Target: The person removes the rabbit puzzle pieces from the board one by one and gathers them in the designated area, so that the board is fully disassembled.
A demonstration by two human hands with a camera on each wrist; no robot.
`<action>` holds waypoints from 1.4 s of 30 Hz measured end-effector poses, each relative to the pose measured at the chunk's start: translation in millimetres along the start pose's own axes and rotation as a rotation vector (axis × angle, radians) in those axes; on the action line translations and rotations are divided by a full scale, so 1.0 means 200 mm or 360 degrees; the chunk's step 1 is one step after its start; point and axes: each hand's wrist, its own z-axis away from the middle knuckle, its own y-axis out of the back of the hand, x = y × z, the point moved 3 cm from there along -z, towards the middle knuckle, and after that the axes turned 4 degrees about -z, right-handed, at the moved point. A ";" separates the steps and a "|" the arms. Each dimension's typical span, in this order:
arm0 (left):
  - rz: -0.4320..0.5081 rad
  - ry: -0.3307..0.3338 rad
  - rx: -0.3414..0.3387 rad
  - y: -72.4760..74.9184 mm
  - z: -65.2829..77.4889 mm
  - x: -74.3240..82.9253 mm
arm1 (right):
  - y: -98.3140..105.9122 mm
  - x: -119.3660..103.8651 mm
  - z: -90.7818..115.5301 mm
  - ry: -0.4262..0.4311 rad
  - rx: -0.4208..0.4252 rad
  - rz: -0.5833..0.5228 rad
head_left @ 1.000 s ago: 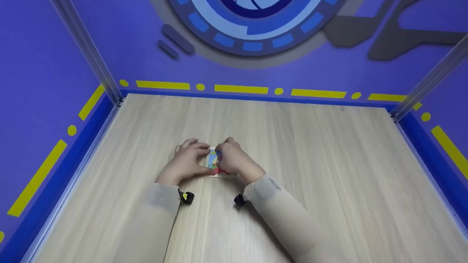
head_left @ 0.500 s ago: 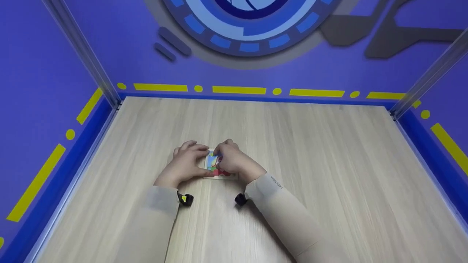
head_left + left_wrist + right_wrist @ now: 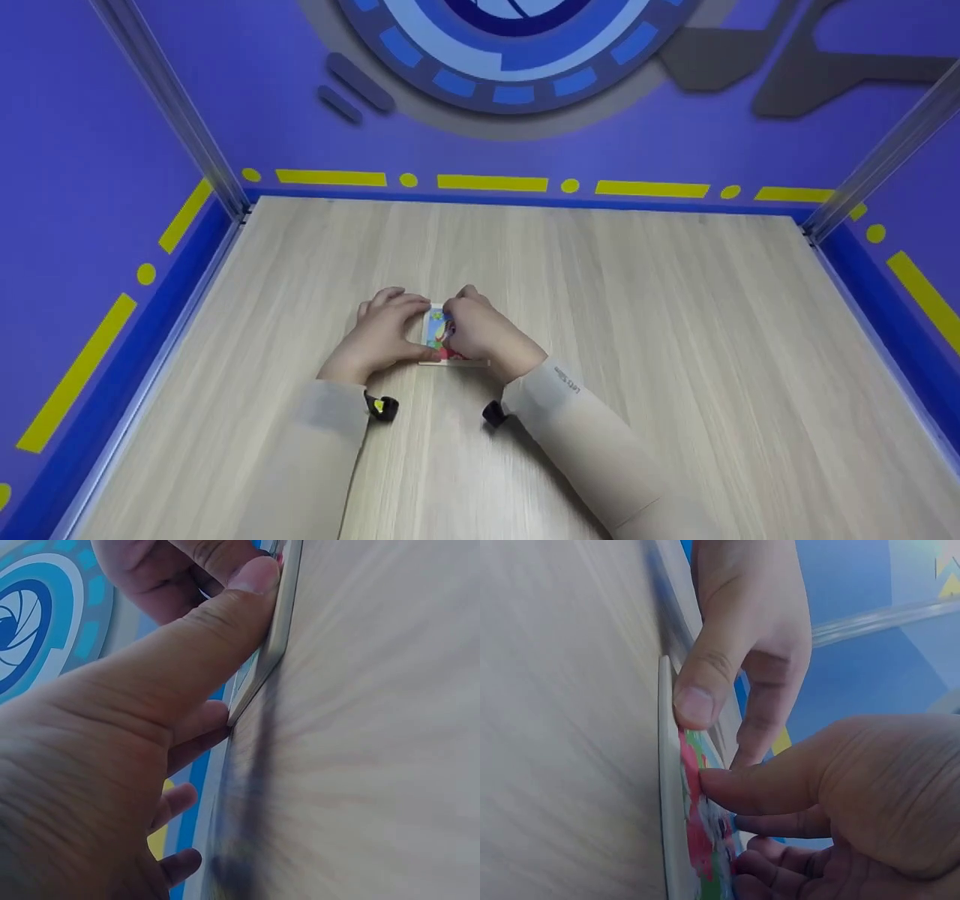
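A small flat picture board [image 3: 436, 324] with a pale rim and a bright blue, red and green print lies mid-table, partly covered by both hands. My left hand [image 3: 379, 331] grips its left side, thumb on the near edge and a finger at the far edge. In the right wrist view the left thumb [image 3: 697, 701] presses the corner of the board [image 3: 673, 802]. My right hand [image 3: 486, 326] bends over the board's right part, its thumb and fingertips touching the printed face. Whether these fingers pinch a separate piece is hidden.
Beneath the board is a pale wood-grain table [image 3: 637, 337]. Blue panels with yellow dashes [image 3: 493, 183] stand along the back and both sides, joined by metal corner posts [image 3: 180, 112]. Black wrist bands [image 3: 382, 407] sit at the sleeve cuffs.
The head view has shifted slightly. Both hands stay at the board, with only small movements of the right fingers on the picture.
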 end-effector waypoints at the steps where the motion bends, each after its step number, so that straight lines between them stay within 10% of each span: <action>1: 0.0000 0.0000 0.0001 0.00 0.00 0.00 | 0.00 0.00 0.00 0.0011 -0.0001 0.0005; 25: -0.0062 -0.0034 -0.0012 -0.01 0.00 -0.01 | -0.01 0.08 -0.04 -0.0097 -0.0085 -0.0303; 42: -0.0038 -0.0005 -0.0013 0.00 0.00 0.00 | -0.05 0.09 -0.03 -0.0001 0.0212 -0.0409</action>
